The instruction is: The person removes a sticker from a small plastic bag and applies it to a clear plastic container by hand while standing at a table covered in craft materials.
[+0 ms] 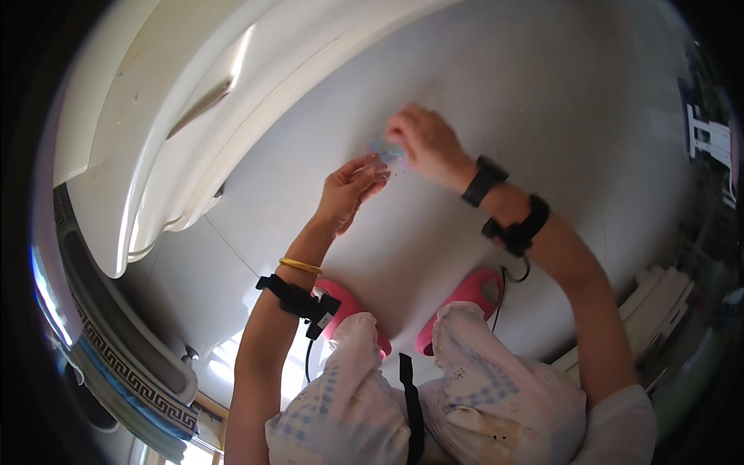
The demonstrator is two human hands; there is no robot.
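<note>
My left hand [347, 195] pinches a small, see-through, plastic-looking item [388, 152] with pale blue and pinkish tints between thumb and fingers. What exactly it is cannot be made out. At its upper right edge is my right hand [427, 142], fingers curled and blurred by motion. Whether those fingers grip part of the item is unclear. Both hands are above the grey floor [372, 244], in front of my knees. A gold-coloured bangle [300, 266] circles my left wrist.
A large, glossy white piece of furniture [192, 145] with a curved handle [200, 107] rises on the left. Pink clogs [343, 305] are on my feet. Black straps with cables wrap both forearms. Cloth with a Greek-key border [131, 381] hangs at lower left; pale stacked panels [657, 296] are at right.
</note>
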